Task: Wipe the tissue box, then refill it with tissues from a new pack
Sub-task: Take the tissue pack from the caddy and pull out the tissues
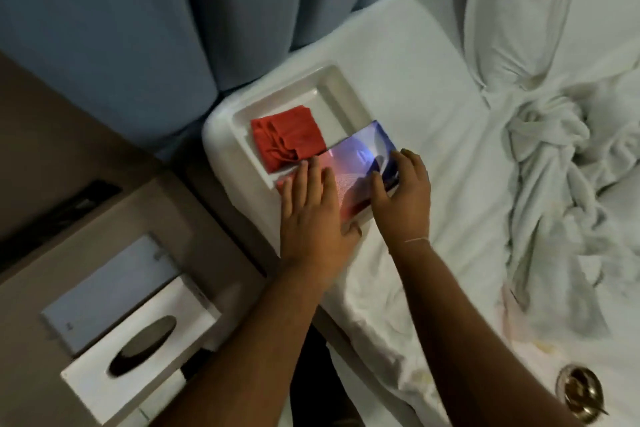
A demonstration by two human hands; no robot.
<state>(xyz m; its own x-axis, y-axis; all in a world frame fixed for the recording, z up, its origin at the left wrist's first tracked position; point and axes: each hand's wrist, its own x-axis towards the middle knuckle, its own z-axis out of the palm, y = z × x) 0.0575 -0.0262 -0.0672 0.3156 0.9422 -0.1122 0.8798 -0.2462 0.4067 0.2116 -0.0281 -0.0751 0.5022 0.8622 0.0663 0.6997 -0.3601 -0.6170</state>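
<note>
A new tissue pack point(353, 163), glossy with red and blue print, lies on the near end of a white tray point(332, 87) on the bed corner. My left hand point(311, 215) rests flat on the pack's red end, fingers spread. My right hand point(403, 194) grips the pack's blue end, fingers curled over its edge. A folded red cloth point(287, 139) sits in the tray beside the pack. The white tissue box point(138, 350) with a dark oval slot stands on the brown bedside table point(69, 184) at lower left, its flat white lid panel point(107, 291) lying next to it.
White bed sheet point(415, 87) with a crumpled duvet point(561, 184) and pillow point(519, 10) to the right. Blue-grey curtains point(173, 28) hang behind. A round brass object point(580, 392) lies on the bed at lower right.
</note>
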